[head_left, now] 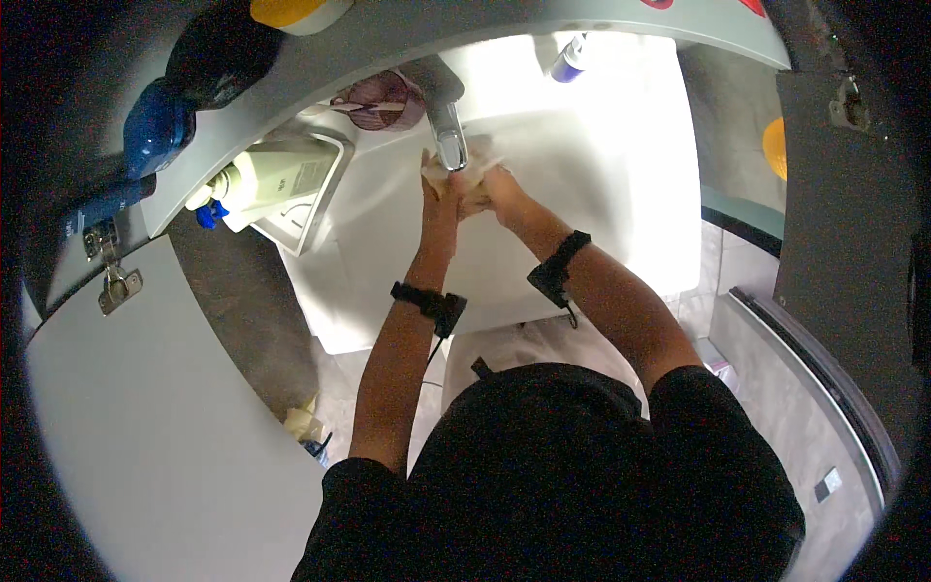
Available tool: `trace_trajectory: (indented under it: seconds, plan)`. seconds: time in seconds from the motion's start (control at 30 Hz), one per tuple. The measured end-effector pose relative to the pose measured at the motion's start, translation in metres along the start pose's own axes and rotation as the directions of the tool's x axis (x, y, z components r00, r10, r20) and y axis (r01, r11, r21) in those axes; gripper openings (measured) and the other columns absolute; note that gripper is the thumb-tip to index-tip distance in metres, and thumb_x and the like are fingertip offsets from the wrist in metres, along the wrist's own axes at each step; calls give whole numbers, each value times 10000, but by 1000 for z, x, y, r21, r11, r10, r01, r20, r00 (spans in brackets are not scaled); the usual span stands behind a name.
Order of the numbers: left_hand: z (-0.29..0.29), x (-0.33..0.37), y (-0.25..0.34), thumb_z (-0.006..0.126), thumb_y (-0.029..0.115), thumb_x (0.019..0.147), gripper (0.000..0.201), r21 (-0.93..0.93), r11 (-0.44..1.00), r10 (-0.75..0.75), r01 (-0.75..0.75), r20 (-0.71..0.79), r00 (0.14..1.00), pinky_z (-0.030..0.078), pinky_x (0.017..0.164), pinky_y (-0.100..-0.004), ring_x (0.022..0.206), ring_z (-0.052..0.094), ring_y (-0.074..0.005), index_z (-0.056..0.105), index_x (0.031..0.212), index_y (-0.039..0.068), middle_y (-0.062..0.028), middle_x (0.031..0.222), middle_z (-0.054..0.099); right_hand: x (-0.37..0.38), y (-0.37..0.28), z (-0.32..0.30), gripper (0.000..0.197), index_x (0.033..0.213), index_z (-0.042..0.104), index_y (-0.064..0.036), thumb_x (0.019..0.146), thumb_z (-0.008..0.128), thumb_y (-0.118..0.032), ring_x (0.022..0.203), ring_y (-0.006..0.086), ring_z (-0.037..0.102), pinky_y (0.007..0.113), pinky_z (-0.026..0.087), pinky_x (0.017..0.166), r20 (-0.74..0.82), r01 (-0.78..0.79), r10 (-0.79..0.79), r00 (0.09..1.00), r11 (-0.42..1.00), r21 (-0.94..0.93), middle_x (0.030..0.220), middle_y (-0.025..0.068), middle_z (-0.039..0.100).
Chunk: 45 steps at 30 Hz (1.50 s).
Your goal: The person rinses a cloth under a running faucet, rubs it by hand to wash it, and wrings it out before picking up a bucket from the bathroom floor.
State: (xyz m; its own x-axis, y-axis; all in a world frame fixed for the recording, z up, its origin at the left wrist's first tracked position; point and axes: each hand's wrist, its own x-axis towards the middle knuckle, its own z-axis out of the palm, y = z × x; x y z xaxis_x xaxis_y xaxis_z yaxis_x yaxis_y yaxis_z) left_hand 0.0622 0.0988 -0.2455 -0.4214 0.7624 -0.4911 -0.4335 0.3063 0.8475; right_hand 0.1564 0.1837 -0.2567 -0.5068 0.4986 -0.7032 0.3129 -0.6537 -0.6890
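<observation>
"Where the faucet (448,134) overhangs the white sink (592,209), what is being held?"

"Some pale, crumpled item (473,180), just below the faucet's tip; the left hand (442,191) grasps it from one side, the right hand (501,187) from the other; single fingers are too blurred to tell apart."

"And around them?"

"One pale bottle (281,177) in a white tray (331,184) at left; a purple-and-white bottle (569,62) near the sink's far edge; a black strap (421,300) around each forearm."

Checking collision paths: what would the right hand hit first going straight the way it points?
Probably the pale material beside it, then the left hand; depth near the faucet is unclear.
</observation>
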Motion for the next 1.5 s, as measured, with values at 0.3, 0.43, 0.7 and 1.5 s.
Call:
trace_trajectory:
  seconds: [0.3,0.43,0.7,1.5]
  plan:
    - [44,23,9,535,361,990,419,-402,886,-122,231,279,953,537,928,-377,1128,607,-237,488,1298,82,-107,1236,593,17,14,-24,380,1278,523,-111,923,517,-246,1180,395,513,469,433,1009,-105,155,-532,840,421,-894,1261,222,549]
    - [41,43,-9,546,334,981,410,-192,978,-32,80,240,970,520,951,-375,1118,605,-254,496,1301,82,-101,1228,596,54,44,-33,662,1395,372,-34,887,602,-391,1288,455,408,498,338,1102,-123,146,-773,622,269,-952,1361,269,449]
    - [30,46,-10,597,355,952,461,-512,841,-23,172,285,958,532,913,-392,1062,631,-253,508,1291,55,-104,1170,622,-1,3,-18,550,1350,465,-23,904,633,-298,1333,441,394,501,369,1094,101,655,-871,481,281,-702,1444,207,427]
    - [22,47,-16,527,352,938,345,-685,613,-96,393,430,898,503,927,-432,1047,580,-263,560,1149,80,-101,1102,597,25,15,11,305,1036,627,-28,811,706,-219,980,398,610,462,543,822,52,528,-890,452,221,-820,1072,175,621]
